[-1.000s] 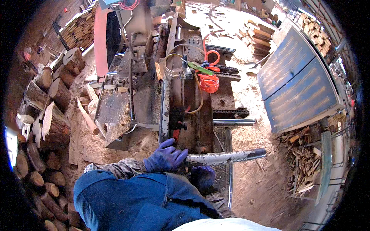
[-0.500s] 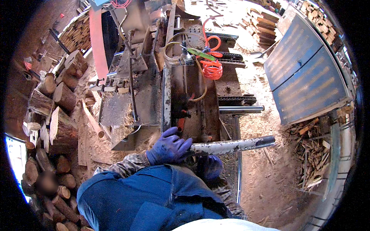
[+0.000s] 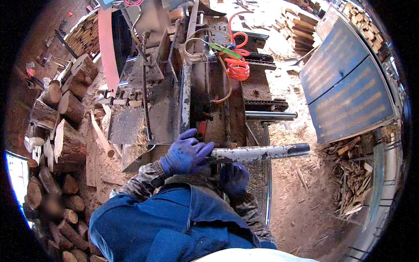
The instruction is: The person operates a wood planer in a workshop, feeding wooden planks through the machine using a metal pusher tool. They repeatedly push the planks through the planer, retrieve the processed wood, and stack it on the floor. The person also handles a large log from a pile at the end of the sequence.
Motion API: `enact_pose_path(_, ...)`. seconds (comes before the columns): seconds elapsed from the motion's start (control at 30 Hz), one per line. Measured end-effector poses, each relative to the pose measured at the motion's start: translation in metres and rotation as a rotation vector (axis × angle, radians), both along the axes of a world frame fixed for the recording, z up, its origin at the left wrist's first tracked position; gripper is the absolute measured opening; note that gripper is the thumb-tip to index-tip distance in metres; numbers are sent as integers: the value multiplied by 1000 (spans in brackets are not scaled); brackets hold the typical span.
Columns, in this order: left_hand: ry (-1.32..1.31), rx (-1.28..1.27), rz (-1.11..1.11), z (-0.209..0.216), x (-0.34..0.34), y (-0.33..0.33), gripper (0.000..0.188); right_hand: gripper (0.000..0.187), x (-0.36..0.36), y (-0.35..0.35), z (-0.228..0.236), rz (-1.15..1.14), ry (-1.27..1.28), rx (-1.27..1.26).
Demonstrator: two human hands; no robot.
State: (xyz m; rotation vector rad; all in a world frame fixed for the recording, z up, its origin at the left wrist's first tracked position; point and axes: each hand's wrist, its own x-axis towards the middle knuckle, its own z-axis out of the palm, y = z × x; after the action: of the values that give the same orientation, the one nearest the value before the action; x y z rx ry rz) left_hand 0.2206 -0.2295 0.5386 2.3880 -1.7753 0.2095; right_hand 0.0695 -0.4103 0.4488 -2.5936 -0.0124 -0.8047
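Observation:
My left hand [image 3: 184, 153], in a blue-purple work glove, is at the left end of a worn, white-painted metal bar [image 3: 262, 152]. Its fingers bend over that end, the forefinger raised a little apart from the others. Just below the bar is my gloved right hand [image 3: 235, 179], fingers curled in; what they close on is hidden. Both hands are at the near end of a sawdust-covered machine with a rusty metal bed [image 3: 235, 126]. A coiled orange air hose [image 3: 238, 69] and a green-handled part [image 3: 225, 50] sit farther up on it.
Cut logs [image 3: 72, 107] are heaped along the left. On the right a large blue slotted panel [image 3: 349, 83] leans above a pile of wood scraps [image 3: 355, 183]. Stacked boards [image 3: 297, 28] stand at the far right. A steel rod [image 3: 270, 115] juts from the machine's right side.
The view has shifted slightly, so the machine sits a little higher and farther left. My right hand shows more below the bar. Both hands stay at the bar.

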Motion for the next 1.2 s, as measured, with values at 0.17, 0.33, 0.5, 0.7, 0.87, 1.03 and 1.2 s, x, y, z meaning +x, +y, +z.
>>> enact_pose_path(0.17, -11, -53, 5, -5, 24, -6, 60, 15, 24, -9, -4, 52, -98, 20)
enact_pose_path(0.33, -38, -47, -5, 4, 53, -17, 61, 10, 49, -15, -26, -44, 67, 24)
enact_pose_path(0.5, -57, -23, 30, -8, 89, -20, 64, 14, 89, -22, -35, -53, -7, 13)
enact_pose_path(0.7, -90, -28, 21, -4, 131, -31, 66, 20, 138, -29, -50, -145, -193, -150)
enact_pose_path(0.87, -146, -98, -41, -4, 168, -38, 64, 25, 172, -28, -51, -169, -136, -145)
enact_pose_path(1.03, -100, -63, 26, 2, 192, -54, 59, 24, 229, -32, -70, -237, -40, -136)
enact_pose_path(1.2, -143, -174, -22, 0, 231, -66, 58, 23, 277, -42, -74, -289, -20, -105)
